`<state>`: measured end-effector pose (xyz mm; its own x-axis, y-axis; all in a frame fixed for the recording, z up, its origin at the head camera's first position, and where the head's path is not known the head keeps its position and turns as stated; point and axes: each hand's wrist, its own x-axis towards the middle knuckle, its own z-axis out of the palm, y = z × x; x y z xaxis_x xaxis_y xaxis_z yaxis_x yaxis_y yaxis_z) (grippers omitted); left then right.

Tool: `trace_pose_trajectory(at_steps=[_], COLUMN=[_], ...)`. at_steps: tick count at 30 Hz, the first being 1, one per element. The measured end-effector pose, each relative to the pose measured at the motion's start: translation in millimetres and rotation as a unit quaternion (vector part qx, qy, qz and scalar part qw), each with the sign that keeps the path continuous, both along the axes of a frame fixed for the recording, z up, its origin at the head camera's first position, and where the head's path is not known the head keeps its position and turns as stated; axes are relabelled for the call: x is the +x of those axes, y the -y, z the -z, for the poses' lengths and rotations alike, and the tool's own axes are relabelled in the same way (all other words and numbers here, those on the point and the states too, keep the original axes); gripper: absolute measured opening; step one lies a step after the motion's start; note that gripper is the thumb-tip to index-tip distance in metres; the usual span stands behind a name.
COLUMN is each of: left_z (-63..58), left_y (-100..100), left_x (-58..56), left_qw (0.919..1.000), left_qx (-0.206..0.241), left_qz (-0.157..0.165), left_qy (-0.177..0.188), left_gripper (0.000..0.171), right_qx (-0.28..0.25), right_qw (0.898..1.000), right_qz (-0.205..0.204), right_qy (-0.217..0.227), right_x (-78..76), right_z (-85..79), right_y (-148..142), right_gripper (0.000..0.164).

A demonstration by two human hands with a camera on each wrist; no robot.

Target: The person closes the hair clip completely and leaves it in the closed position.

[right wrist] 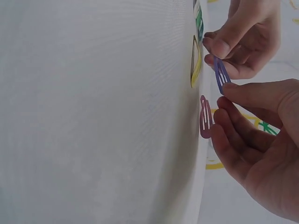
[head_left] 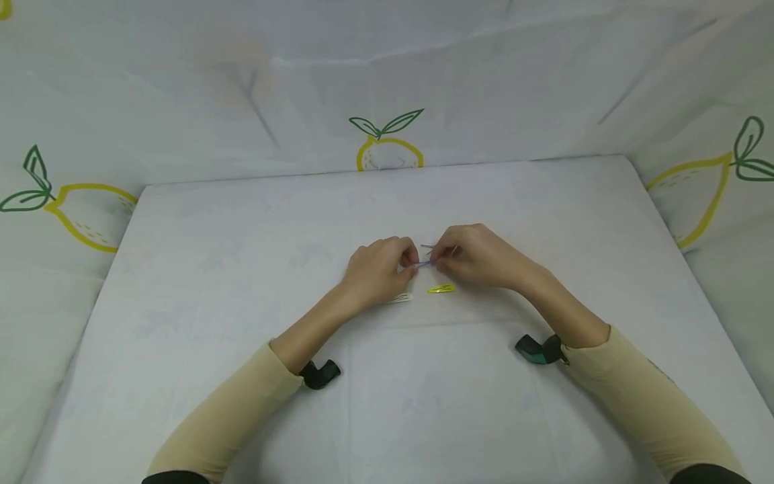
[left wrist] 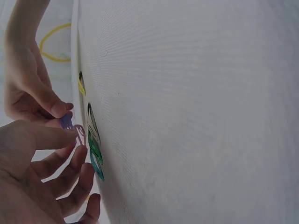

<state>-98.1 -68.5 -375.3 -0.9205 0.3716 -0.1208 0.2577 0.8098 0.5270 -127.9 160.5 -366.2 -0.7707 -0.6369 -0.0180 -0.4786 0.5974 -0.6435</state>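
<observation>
A purple snap hair clip (right wrist: pixel 221 77) spans the gap between my two hands. My left hand (head_left: pixel 379 269) pinches one end of it between thumb and fingers. The thumb and finger of my right hand (head_left: pixel 478 255) pinch its other end. A pink snap clip (right wrist: pixel 205 119) is close to my right fingertips; whether they touch it I cannot tell. Nearer me on the table lie a yellow clip (head_left: pixel 441 288) and a white clip (head_left: pixel 400 298), the latter partly hidden by my left hand. Green (left wrist: pixel 95 150) and teal (left wrist: pixel 97 169) clips show past my left fingers.
The table (head_left: pixel 423 383) has a white cover, its far edge meeting a white curtain (head_left: pixel 484 87) printed with lemons. Dark wrist-worn devices (head_left: pixel 322 374) hang at both sleeve cuffs.
</observation>
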Motion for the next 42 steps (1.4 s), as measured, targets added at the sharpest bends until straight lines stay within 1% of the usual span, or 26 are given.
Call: trace_pose_trajectory(at_steps=[5,11,18,23,34,38,42], left_z=[-2.4,-4.4,-7.6,-11.6,-20.0,-21.9,-22.6], left_y=[1,5,9,10,9,9,10], left_x=[0.4,3.3,8.2,12.2,20.3,20.6,19.6], left_qw=[0.9998,0.9985,0.9941,0.9909,0.9866,0.9856,0.9859], left_qx=[0.020,0.048,0.095,0.118,0.143,0.149,0.150], left_qz=[-0.007,-0.017,-0.031,-0.036,-0.039,-0.036,-0.039], left_qy=[-0.003,-0.021,-0.043,-0.055,-0.069,-0.071,-0.064], left_gripper=[0.005,0.006,0.004,0.004,0.005,0.006,0.006], right_qx=[-0.020,-0.041,-0.080,-0.102,-0.128,-0.136,-0.133], right_qw=[1.000,0.999,0.997,0.995,0.992,0.991,0.991], right_qz=[0.004,0.006,0.006,0.006,0.002,-0.005,-0.008], right_qy=[0.004,-0.001,-0.015,-0.018,-0.005,0.011,0.018], right_x=[0.6,1.3,2.1,3.0,6.0,6.7,7.8], right_z=[-3.2,-5.4,-7.3,-8.3,-11.9,-13.4,-14.4], right_y=[0,-1,0,0,0,-1,-1], right_gripper=[0.017,0.015,0.012,0.010,0.009,0.009,0.009])
